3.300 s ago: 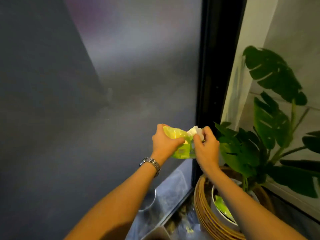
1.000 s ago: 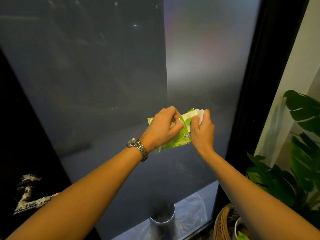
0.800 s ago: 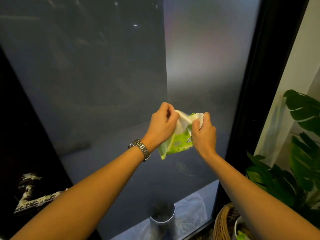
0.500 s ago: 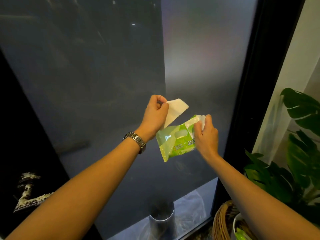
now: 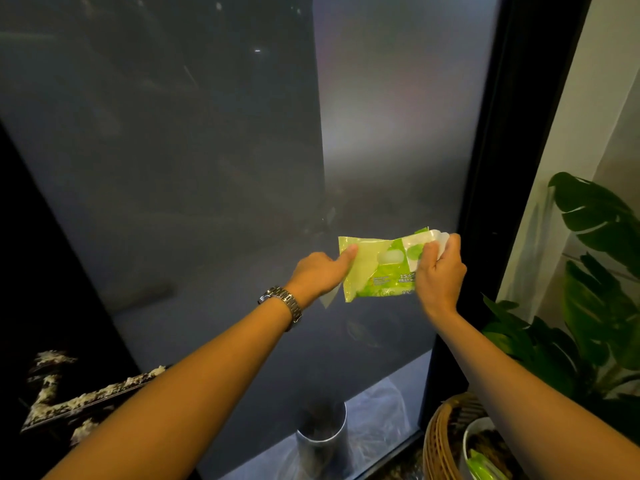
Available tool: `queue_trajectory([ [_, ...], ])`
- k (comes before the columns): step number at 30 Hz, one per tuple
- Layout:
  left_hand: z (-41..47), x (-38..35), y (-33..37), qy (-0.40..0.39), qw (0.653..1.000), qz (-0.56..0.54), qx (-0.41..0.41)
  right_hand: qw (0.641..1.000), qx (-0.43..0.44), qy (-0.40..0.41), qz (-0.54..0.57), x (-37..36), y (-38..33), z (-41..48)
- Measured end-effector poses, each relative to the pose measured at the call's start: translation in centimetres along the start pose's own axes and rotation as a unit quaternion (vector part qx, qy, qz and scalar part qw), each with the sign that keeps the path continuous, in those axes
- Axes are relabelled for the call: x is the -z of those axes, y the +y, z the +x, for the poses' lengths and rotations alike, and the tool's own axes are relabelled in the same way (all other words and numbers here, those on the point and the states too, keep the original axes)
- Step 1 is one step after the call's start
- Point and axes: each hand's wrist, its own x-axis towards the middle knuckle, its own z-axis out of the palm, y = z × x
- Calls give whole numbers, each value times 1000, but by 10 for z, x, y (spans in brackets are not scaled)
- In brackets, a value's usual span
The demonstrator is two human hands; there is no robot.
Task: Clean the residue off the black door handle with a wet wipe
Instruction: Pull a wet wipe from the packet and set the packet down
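Note:
A green wet wipe pack is held level in front of the frosted glass. My right hand grips its right end, over the white flap. My left hand presses its thumb on the pack's left end. A white wet wipe is tucked in that hand, with only a corner showing below the palm. The black door handle, crusted with whitish residue, lies at the lower left, far from both hands.
A frosted glass panel fills the view, with a black frame on its right. A leafy plant in a wicker basket stands at the lower right. A metal cylinder stands below on the floor.
My left hand pulled a white wipe out of the pack, then came back down with it onto the pack's left end. The pack is now level.

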Motion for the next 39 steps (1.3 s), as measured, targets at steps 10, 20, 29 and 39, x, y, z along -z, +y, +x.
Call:
queue_trajectory([
  [10, 6, -28, 1, -59, 956, -281, 51, 996, 42, 8, -74, 5, 6, -2],
  [20, 14, -41, 12, -26, 934, -354, 36, 985, 103, -135, 34, -15, 5, -41],
  [29, 21, -56, 6, -75, 911, -405, -5, 959, -221, -121, 130, 4, 22, -3],
  [39, 38, -88, 21, -25, 970, -233, -65, 924, -309, -117, 193, 18, 53, 3],
])
